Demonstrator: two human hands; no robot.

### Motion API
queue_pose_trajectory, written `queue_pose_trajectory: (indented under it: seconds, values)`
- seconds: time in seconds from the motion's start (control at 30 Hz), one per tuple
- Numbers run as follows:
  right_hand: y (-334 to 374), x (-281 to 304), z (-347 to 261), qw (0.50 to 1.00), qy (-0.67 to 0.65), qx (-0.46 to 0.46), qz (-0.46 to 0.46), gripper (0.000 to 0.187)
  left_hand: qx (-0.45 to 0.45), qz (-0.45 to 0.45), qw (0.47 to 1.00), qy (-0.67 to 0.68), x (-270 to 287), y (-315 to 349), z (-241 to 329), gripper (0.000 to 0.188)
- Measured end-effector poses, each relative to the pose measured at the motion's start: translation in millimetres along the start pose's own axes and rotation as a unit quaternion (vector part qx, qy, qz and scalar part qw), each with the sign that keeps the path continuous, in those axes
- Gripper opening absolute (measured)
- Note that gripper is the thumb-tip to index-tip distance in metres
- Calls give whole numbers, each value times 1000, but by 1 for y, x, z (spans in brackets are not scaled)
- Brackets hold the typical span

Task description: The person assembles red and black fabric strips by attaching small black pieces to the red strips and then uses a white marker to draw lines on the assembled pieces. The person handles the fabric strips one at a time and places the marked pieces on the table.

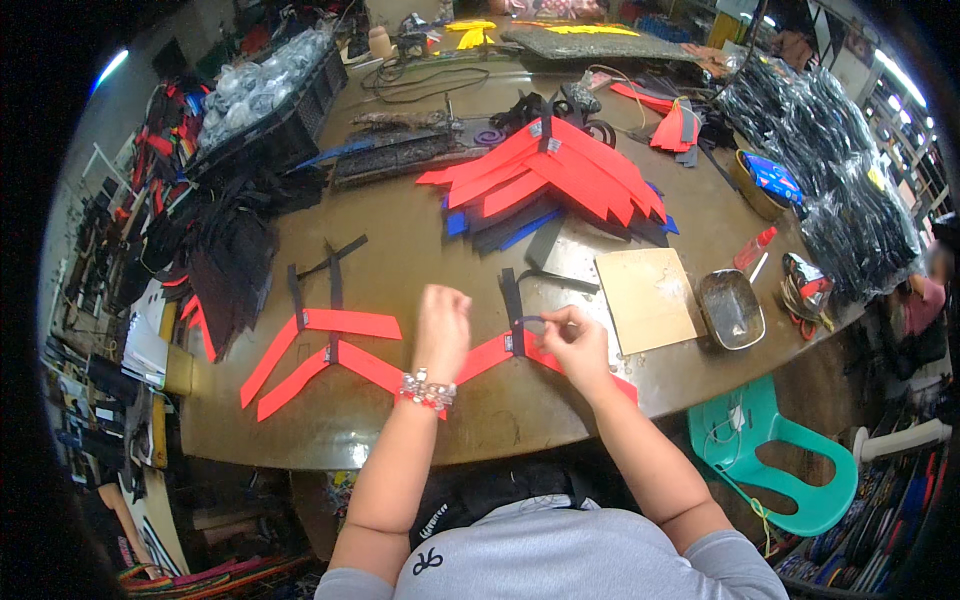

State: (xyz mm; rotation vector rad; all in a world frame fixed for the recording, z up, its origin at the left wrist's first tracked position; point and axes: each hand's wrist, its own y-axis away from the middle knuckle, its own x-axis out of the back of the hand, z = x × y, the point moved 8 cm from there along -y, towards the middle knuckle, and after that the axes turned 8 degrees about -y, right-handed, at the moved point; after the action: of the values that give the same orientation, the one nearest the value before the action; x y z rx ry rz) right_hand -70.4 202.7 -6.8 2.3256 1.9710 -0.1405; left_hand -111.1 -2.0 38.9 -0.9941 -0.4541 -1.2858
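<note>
Two hands work at the near edge of the table (420, 215). Our right hand (578, 345) has its fingertips pinched on a small dark loop (530, 322) at the middle of a red strap piece (497, 352), where a black strap (512, 300) crosses it. Our left hand (443, 325) hovers just beside it with the fingers curled in; we cannot tell whether it grips anything (the back of the hand hides the fingertips). A bead bracelet (428, 390) sits on that wrist.

To the left lie two joined red V pieces (320, 355) with black straps. Farther back, a red stack (555, 170) rests on blue and black ones. To the right are a tan board (648, 297), a dark tray (731, 308) and a small red-capped bottle (755, 248).

What could go wrong, as we judge it: the pinch on the loop is slight, so a tug could slip it free. The piece lies close to the table edge, and a pull toward us could drag it off. The bracelet could also catch the red strap under the wrist and shift it.
</note>
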Motion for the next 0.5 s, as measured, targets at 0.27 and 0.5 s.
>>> queue_pose_trajectory:
  seconds: [0.27, 0.5]
  values:
    - [-1, 16, 3, 979, -185, -76, 33, 12, -250, -132, 958, -38, -24, 50, 54, 19]
    - [20, 10, 7, 999, -35, 14, 9, 10, 2, 35, 999, 34, 13, 20, -3, 10]
